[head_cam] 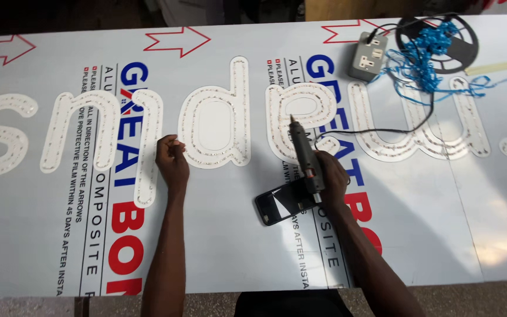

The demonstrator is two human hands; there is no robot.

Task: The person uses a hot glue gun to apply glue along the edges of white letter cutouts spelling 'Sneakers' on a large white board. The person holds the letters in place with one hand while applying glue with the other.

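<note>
My right hand [330, 179] grips a dark glue gun [304, 149], its nozzle pointing away from me onto a white cut-out letter [300, 120] studded with small lights. My left hand [171, 158] rests loosely curled on the white panel [218, 235], just left of another white letter [215, 120] and touching its lower left edge. A black phone [280, 204] lies flat on the panel right under my right hand.
More white letters run across the panel to both sides. A grey socket box [368, 57], a tangle of blue wire [426, 58] and a black reel [438, 42] sit at the far right. A black cord [382, 130] leads from the gun toward them.
</note>
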